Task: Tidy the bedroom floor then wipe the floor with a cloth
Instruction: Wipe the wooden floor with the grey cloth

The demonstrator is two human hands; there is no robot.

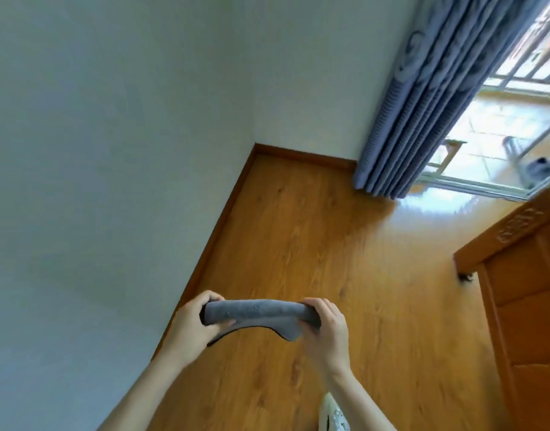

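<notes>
Soft grey cloth (261, 312), rolled, pinched at each end by left hand (194, 325) and right hand (328, 329); glossy wooden floor (314, 244) below

The cloth (261, 311) was grey, the floor (314, 244) below was orange-brown wood, and the curtain (423, 104) was blue-grey.

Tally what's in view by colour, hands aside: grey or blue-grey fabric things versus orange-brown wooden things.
Grey or blue-grey fabric: 2, the cloth and the curtain
Orange-brown wood: 3, the floor, the skirting and the cabinet
Total: 5
</notes>
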